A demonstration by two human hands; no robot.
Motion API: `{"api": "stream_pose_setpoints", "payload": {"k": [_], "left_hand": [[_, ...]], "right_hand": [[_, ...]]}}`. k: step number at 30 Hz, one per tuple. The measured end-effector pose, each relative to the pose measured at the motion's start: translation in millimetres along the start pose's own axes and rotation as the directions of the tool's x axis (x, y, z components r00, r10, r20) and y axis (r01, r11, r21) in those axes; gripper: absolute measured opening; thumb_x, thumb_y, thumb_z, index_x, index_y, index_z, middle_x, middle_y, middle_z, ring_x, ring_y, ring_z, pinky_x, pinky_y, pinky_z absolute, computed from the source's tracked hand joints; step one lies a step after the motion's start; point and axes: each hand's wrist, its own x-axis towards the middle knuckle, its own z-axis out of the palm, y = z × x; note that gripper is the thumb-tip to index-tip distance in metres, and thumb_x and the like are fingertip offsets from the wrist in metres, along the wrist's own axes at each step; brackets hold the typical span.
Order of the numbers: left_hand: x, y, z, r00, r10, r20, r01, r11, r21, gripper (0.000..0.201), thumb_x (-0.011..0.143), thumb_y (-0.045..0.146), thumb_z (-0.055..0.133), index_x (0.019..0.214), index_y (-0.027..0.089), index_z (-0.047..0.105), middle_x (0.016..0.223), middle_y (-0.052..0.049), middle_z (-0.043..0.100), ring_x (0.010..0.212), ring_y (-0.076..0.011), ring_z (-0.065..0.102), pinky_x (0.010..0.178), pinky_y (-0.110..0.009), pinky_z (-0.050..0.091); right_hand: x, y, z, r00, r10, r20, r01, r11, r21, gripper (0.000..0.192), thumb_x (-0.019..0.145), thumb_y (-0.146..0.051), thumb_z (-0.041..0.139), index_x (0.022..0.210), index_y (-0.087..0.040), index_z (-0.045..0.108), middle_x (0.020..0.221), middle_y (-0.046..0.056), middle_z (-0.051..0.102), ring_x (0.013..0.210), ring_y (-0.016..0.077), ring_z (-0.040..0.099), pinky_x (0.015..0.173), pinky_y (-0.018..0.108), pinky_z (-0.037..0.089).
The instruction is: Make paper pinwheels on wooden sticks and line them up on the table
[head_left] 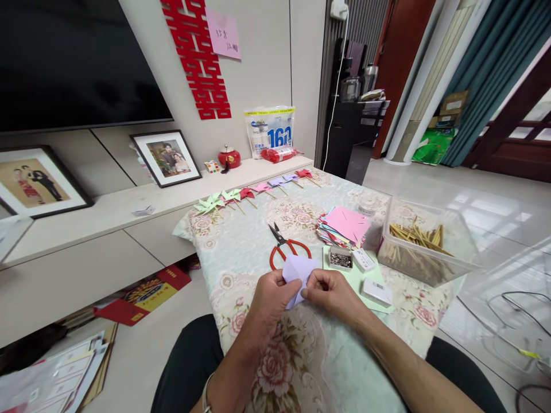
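Note:
A piece of lavender paper (300, 266), partly folded, is held above the table's near side. My left hand (272, 295) grips its left edge, thumb on top. The fingers of my right hand (330, 288) are pinched at the paper's lower right; whether anything small is between them is hidden. Just beyond the paper lie red-handled scissors (289, 248), blades apart and pointing away. To the right, a small open box of metal pins (340, 259) rests on a light green sheet (355, 280), beside two small white boxes (376, 292).
Several paper pinwheels on sticks (247, 194) line the table's far edge. A stack of coloured paper squares (346, 224) lies right of the scissors. A clear plastic bin (413, 268) of wooden sticks stands at the right edge. Behind runs a white cabinet (112, 209) with framed photos.

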Motion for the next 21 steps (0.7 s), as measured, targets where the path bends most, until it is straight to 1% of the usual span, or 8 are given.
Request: {"api": "stream_pose_setpoints", "payload": {"k": [7, 12, 15, 17, 18, 19, 21], "left_hand": [[-1, -1, 2.6, 0.997, 0.044, -0.056, -0.041, 0.997, 0.065, 0.008, 0.059, 0.020, 0.071, 0.064, 0.013, 0.069, 0.055, 0.001, 0.065, 0.050, -0.0111, 0.054, 0.048, -0.019, 0.039], [-3, 1, 5.3, 0.995, 0.065, -0.070, -0.057, 0.993, 0.102, 0.010, 0.060, 0.021, 0.070, 0.066, 0.013, 0.070, 0.057, 0.002, 0.065, 0.052, -0.0116, 0.053, 0.049, -0.020, 0.039], [-1, -1, 2.2, 0.994, 0.076, -0.084, -0.067, 0.991, 0.115, 0.009, 0.061, 0.021, 0.070, 0.066, 0.013, 0.070, 0.057, 0.002, 0.065, 0.052, -0.0118, 0.054, 0.049, -0.020, 0.040], [1, -1, -2.4, 0.996, 0.061, -0.060, -0.055, 0.994, 0.098, 0.011, 0.061, 0.021, 0.070, 0.069, 0.013, 0.070, 0.059, 0.001, 0.066, 0.053, -0.0127, 0.055, 0.050, -0.021, 0.042], [3, -1, -5.2, 0.998, 0.048, -0.037, -0.045, 0.995, 0.087, 0.012, 0.061, 0.021, 0.070, 0.071, 0.013, 0.071, 0.061, 0.000, 0.068, 0.054, -0.0133, 0.056, 0.051, -0.022, 0.043], [4, 0, -8.2, 0.999, 0.034, -0.008, -0.034, 0.996, 0.079, 0.014, 0.060, 0.020, 0.070, 0.072, 0.013, 0.071, 0.062, -0.001, 0.069, 0.055, -0.0139, 0.058, 0.053, -0.022, 0.044], [7, 4, -13.7, 0.998, 0.007, 0.065, -0.013, 0.996, 0.092, 0.015, 0.059, 0.019, 0.069, 0.073, 0.013, 0.070, 0.063, -0.002, 0.070, 0.055, -0.0142, 0.059, 0.054, -0.022, 0.044]], "right_hand": [[0, -1, 0, 1.000, 0.016, -0.002, -0.016, 1.000, -0.009, 0.025, 0.069, -0.036, 0.069, 0.061, -0.019, 0.052, 0.050, -0.008, 0.039, 0.048, 0.0080, 0.029, 0.047, 0.024, 0.018], [-2, -3, 1, 1.000, -0.007, 0.007, 0.007, 1.000, 0.007, 0.030, 0.069, -0.040, 0.072, 0.061, -0.019, 0.053, 0.052, -0.007, 0.039, 0.050, 0.0083, 0.029, 0.048, 0.024, 0.018], [-2, -3, -2, 0.999, -0.032, 0.020, 0.031, 0.999, 0.008, 0.034, 0.071, -0.045, 0.073, 0.061, -0.018, 0.055, 0.052, -0.007, 0.038, 0.049, 0.0083, 0.028, 0.048, 0.024, 0.018], [-2, -4, -7, 0.997, -0.065, -0.032, 0.066, 0.997, 0.035, 0.036, 0.075, -0.047, 0.071, 0.062, -0.018, 0.055, 0.051, -0.007, 0.038, 0.049, 0.0084, 0.028, 0.048, 0.025, 0.018], [-2, -5, -11, 0.992, -0.091, -0.089, 0.096, 0.994, 0.060, 0.035, 0.076, -0.048, 0.070, 0.063, -0.018, 0.056, 0.051, -0.007, 0.038, 0.048, 0.0086, 0.028, 0.048, 0.025, 0.019], [-1, -5, -14, 0.980, -0.120, -0.160, 0.135, 0.987, 0.085, 0.034, 0.078, -0.048, 0.069, 0.067, -0.018, 0.058, 0.053, -0.006, 0.039, 0.049, 0.0091, 0.031, 0.048, 0.025, 0.021], [-1, -6, -21, 0.937, -0.179, -0.299, 0.217, 0.971, 0.098, 0.029, 0.079, -0.047, 0.069, 0.080, -0.018, 0.065, 0.061, -0.004, 0.048, 0.055, 0.0113, 0.040, 0.052, 0.025, 0.030]]}}
